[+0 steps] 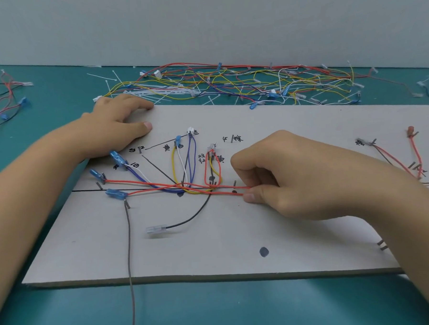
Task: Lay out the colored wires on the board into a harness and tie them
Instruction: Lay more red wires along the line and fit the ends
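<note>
The board (237, 235) looks like matt grey cardboard, its front edge rough. The wires (225, 192) wear smooth, slightly glossy plastic insulation, with translucent blue plastic sleeves (114, 192) at some ends. The counter (241, 307) has a smooth, matt teal surface.

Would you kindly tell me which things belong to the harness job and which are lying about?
Job: board, red wires pinched by right hand, left hand resting on board.
Lying about: wire pile behind board, cable ties, wire bunch far left.
</note>
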The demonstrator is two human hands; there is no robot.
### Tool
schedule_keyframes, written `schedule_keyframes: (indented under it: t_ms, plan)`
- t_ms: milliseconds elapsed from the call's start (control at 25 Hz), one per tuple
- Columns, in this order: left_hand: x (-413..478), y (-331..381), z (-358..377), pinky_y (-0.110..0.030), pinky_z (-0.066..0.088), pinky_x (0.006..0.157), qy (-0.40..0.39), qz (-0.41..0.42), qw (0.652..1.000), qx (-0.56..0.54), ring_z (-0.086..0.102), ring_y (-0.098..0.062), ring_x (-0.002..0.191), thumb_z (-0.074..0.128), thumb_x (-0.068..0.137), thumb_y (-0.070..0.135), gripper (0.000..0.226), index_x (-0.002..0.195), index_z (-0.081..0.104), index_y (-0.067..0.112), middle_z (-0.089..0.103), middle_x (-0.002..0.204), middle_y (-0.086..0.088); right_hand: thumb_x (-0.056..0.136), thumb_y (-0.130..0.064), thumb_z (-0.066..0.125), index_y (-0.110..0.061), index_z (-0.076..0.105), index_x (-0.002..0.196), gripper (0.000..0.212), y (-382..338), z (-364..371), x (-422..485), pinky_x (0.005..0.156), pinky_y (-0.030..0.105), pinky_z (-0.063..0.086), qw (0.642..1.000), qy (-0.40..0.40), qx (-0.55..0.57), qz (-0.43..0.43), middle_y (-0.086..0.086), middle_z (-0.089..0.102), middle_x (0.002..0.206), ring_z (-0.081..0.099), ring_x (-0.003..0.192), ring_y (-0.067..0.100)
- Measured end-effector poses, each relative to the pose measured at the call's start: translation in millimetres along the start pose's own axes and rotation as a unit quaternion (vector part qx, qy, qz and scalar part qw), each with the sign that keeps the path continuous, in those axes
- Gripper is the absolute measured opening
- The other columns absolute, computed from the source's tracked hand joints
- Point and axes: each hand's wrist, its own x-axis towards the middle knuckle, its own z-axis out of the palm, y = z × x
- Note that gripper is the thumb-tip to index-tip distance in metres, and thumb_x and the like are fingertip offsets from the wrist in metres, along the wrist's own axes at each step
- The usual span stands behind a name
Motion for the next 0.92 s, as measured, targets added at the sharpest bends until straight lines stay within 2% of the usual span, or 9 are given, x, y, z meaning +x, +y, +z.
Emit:
schedule_keyframes:
  t_ms: [120,200,320,520,640,760,920]
  plan:
    - [2.1,-3.9,2.7,-0.061,0.025,0.118,0.013,-0.007,1.000,-0.004,0.027,-0.027,0.142,0.055,0.087,0.062,0.048,0.132,0.051,0.046,0.045,0.145,0.005,0.089,-0.028,0.074,-0.020,0.051,0.072,0.030,-1.6,0.4,-0.9,0.055,0.022,0.041,1.000,-0.005,0.001,-0.004,-0.019,0.058,0.078,0.052,0.064,0.011]
    - [3.8,-8.1,4.4,-0.061,0.025,0.117,0.022,0.002,1.000,0.003,0.027,-0.027,0.141,0.058,0.098,0.051,0.033,0.130,0.052,0.046,0.044,0.143,0.002,0.089,-0.030,0.073,-0.021,0.051,0.072,0.029,-2.7,0.8,-1.6,0.052,0.023,0.039,1.000,-0.007,-0.010,-0.006,-0.021,0.058,0.079,0.053,0.065,0.011]
    - [3.7,-9.5,4.7,-0.062,0.023,0.118,0.020,0.007,1.000,0.014,0.027,-0.029,0.142,0.055,0.101,0.048,0.032,0.132,0.051,0.045,0.043,0.141,0.002,0.089,-0.032,0.073,-0.022,0.051,0.072,0.029,-2.3,0.8,-1.0,0.049,0.022,0.035,1.000,-0.006,-0.013,-0.002,-0.022,0.059,0.080,0.053,0.064,0.011]
    - [1.0,-7.1,4.4,-0.062,0.028,0.115,0.030,0.004,1.000,0.007,0.031,-0.027,0.137,0.057,0.099,0.048,0.022,0.120,0.052,0.045,0.039,0.119,0.010,0.087,-0.028,0.072,-0.021,0.053,0.069,0.027,-2.3,0.8,-0.8,0.053,0.021,0.041,1.000,-0.009,0.002,-0.005,-0.021,0.060,0.076,0.055,0.063,0.008]
    - [-0.3,-5.9,3.4,-0.061,0.031,0.113,0.045,-0.010,0.999,-0.013,0.033,-0.024,0.135,0.062,0.097,0.047,0.019,0.113,0.054,0.041,0.043,0.116,0.008,0.086,-0.036,0.072,-0.022,0.054,0.069,0.029,-5.0,1.6,-1.0,0.053,0.022,0.042,0.999,-0.018,0.024,-0.012,-0.014,0.061,0.071,0.055,0.061,0.009]
    - [-2.6,-5.5,1.9,-0.061,0.031,0.113,0.048,-0.015,0.998,-0.023,0.034,-0.024,0.134,0.065,0.095,0.047,0.020,0.110,0.054,0.040,0.046,0.115,0.006,0.093,-0.041,0.063,-0.019,0.052,0.068,0.035,-3.1,1.9,0.2,0.050,0.025,0.036,0.999,-0.010,0.040,-0.015,-0.007,0.054,0.061,0.047,0.055,0.012]
    - [-7.0,-4.5,1.4,-0.061,0.029,0.115,0.052,-0.010,0.998,-0.024,0.032,-0.021,0.136,0.063,0.095,0.050,0.020,0.111,0.055,0.042,0.047,0.113,0.009,0.090,-0.039,0.068,-0.025,0.061,0.075,0.022,-0.9,-0.8,0.7,0.051,0.025,0.040,1.000,-0.006,0.021,-0.001,-0.011,0.060,0.064,0.055,0.060,0.010]
